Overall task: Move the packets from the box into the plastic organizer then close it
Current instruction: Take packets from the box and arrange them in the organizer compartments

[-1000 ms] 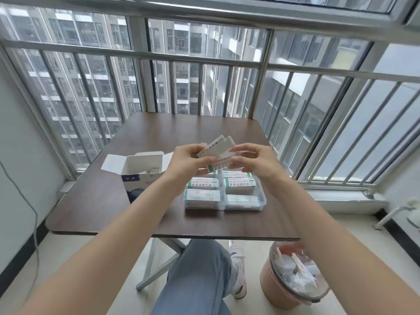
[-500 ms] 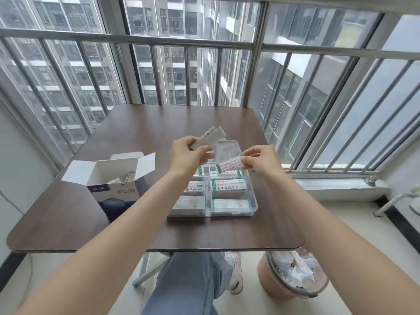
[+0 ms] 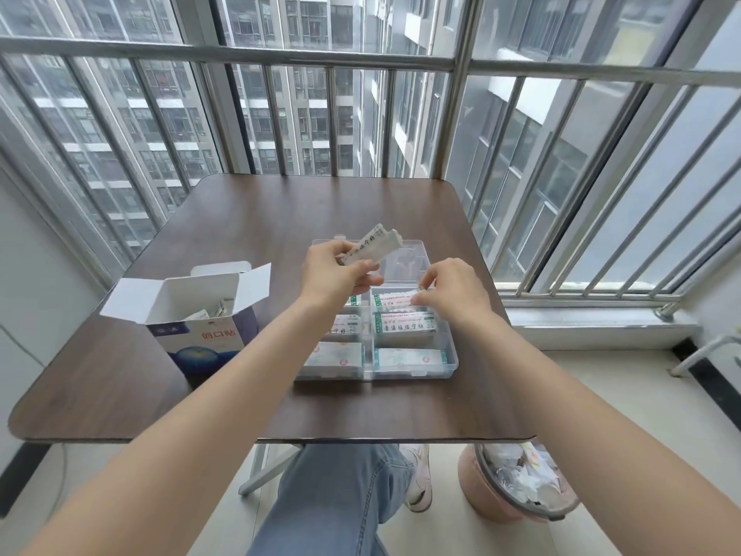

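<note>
Head view: two hands work above one clear plastic organizer on the desk. The left hand grips a small stack of packets, raised over the organizer's far side. The right hand pinches one packet in a far-right compartment. One open box stands left of both hands.

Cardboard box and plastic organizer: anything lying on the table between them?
Head view: only the left forearm crosses above the gap between cardboard box and plastic organizer.
</note>
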`<state>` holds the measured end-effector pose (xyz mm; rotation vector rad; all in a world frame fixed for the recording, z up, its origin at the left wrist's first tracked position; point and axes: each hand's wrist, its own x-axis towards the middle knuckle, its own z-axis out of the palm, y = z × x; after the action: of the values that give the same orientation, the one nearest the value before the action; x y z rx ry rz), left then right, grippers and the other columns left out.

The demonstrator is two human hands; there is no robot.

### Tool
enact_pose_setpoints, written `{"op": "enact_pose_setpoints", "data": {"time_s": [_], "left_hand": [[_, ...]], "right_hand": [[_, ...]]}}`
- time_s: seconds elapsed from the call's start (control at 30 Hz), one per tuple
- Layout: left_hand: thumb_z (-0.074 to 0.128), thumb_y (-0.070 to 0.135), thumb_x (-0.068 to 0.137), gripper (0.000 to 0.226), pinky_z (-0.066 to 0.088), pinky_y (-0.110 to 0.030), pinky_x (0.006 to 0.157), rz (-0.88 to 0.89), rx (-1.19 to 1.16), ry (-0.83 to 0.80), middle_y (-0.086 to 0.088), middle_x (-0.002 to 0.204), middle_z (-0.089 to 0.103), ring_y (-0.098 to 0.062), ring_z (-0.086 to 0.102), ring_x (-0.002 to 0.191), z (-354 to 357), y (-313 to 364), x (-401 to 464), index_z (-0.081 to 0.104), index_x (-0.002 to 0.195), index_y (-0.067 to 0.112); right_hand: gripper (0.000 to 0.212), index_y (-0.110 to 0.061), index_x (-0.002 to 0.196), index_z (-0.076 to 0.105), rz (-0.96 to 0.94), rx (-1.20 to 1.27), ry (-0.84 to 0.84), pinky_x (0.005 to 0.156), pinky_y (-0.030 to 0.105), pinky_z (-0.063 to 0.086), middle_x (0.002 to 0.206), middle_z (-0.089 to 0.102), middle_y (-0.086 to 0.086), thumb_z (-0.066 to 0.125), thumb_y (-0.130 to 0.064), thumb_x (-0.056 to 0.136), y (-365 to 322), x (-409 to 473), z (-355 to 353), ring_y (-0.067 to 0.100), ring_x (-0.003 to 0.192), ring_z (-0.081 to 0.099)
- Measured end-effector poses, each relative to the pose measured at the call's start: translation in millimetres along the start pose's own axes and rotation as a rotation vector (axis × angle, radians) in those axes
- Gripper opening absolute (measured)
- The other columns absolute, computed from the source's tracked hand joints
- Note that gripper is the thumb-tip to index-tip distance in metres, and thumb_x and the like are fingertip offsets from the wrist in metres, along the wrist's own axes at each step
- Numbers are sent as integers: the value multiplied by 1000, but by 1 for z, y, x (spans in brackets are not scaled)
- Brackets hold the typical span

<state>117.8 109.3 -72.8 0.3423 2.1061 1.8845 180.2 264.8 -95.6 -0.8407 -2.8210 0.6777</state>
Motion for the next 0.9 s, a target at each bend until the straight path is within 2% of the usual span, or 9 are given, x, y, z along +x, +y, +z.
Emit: {"op": "enact_pose_setpoints", "data": {"time_s": [0.17, 0.4, 0.53, 0.63, 0.7, 0.8, 0.87, 0.9], "left_hand": [[63, 1, 87, 14, 56, -20, 59, -7, -1, -7, -12, 93, 70, -11, 69, 57, 0, 0, -1, 62, 99, 9], [62, 1, 87, 14, 56, -21, 60, -15, -14, -5, -13, 95, 69, -11, 69, 58, -1, 0, -2, 61, 99, 9], [62, 0, 87, 14, 55, -19, 58, -12, -20, -16, -12, 92, 70, -11, 69, 57, -1, 2, -2, 61, 98, 8], [62, 0, 87, 16, 54, -19, 57, -9, -20, -23, -12, 91, 70, -11, 69, 57, -2, 3, -2, 61, 101, 6], [63, 0, 87, 17, 54, -18, 56, -14, -19, -32, -11, 91, 70, -11, 68, 57, -2, 3, -2, 61, 103, 5], [62, -1, 87, 17, 54, -18, 55, -26, -25, -61, -10, 89, 69, -9, 68, 54, 1, 3, -3, 61, 103, 4], [62, -2, 86, 16, 56, -20, 58, -19, -14, -97, -10, 86, 69, -9, 67, 54, 2, 3, -4, 61, 101, 4], [62, -2, 86, 14, 57, -21, 60, -10, -5, -114, -9, 85, 69, -9, 68, 56, 2, 3, -4, 61, 99, 5]], "right_hand": [[24, -18, 88, 69, 38, -72, -25, 68, 29, 38, 104, 64, 3, 73, -39, 78, -3, 2, -3, 23, 97, 60], [24, -17, 95, 68, 4, -175, 1, 68, 28, 37, 105, 63, 3, 70, -37, 81, -7, -1, -4, 24, 98, 59], [20, -17, 94, 70, -9, -148, 4, 68, 29, 38, 101, 65, 1, 67, -35, 84, -8, -2, -5, 22, 95, 60], [22, -14, 95, 71, -48, 131, 46, 72, 26, 39, 90, 64, -1, 59, -32, 91, -6, -1, -14, 17, 89, 60], [26, -13, 92, 72, -79, 350, 47, 72, 25, 38, 79, 65, -1, 53, -31, 94, -8, 0, -20, 12, 76, 58], [30, -17, 83, 71, -97, 668, 26, 57, 23, 40, 68, 62, -2, 50, -34, 96, -13, -3, -27, 7, 55, 48], [21, -16, 84, 69, -115, 836, -24, 44, 16, 37, 71, 63, -1, 58, -31, 92, -15, -5, -32, 8, 53, 49], [14, -15, 84, 68, -130, 836, -40, 42, 14, 36, 72, 64, 0, 63, -26, 89, -15, -6, -34, 9, 54, 51]]}}
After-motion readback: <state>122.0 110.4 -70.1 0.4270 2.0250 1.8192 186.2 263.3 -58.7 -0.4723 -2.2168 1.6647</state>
